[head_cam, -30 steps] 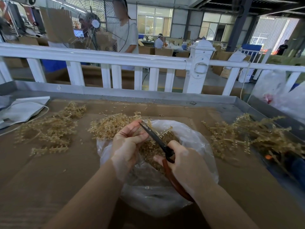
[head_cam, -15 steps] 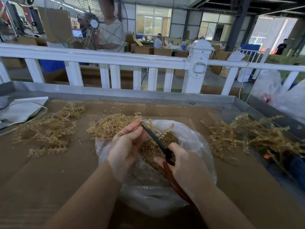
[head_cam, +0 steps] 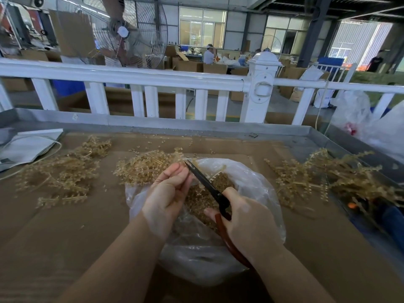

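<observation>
With left hand pinching a small piece, hidden between fingertips, beside the blades; with right hand gripping red-handled scissors above the open plastic bag. Recommending: keeping fingertips clear, snipping over the bag.

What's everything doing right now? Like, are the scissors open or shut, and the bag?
scissors, blades look shut
right hand, grips the scissors
left hand, fingers pinched together by the blade tip; what they hold is hidden
plastic bag, open, lying down, cut bits inside
golden sprigs, loose in piles on the cardboard
fan, blades blurred, maybe spinning
</observation>
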Motion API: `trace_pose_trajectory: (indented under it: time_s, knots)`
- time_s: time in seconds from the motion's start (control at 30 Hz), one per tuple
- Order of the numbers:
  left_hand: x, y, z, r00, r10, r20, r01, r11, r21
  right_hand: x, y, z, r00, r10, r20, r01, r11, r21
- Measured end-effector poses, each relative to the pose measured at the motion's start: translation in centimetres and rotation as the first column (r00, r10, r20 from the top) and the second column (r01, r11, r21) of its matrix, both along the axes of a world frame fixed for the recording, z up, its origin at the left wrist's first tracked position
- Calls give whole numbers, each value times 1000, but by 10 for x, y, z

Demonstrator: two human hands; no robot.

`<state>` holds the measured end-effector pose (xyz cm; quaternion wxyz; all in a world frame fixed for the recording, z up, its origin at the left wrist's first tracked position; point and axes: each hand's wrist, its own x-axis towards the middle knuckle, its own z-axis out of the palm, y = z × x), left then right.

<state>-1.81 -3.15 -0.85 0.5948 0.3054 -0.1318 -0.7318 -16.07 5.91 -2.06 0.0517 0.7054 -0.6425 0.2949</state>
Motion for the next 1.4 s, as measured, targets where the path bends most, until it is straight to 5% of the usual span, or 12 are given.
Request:
trace_pose_trajectory:
  time_s: [0.97, 1.4]
  knots:
    - [-6, 0, -13, 994, -77, 79, 78, 997, -9, -3, -15, -7, 995, 54, 81, -66, 988, 143]
    - [-4, 0, -16, 973, -97, 208, 121, 987, -104, -8, -10, -10, 998, 57, 9, -58, 996, 61]
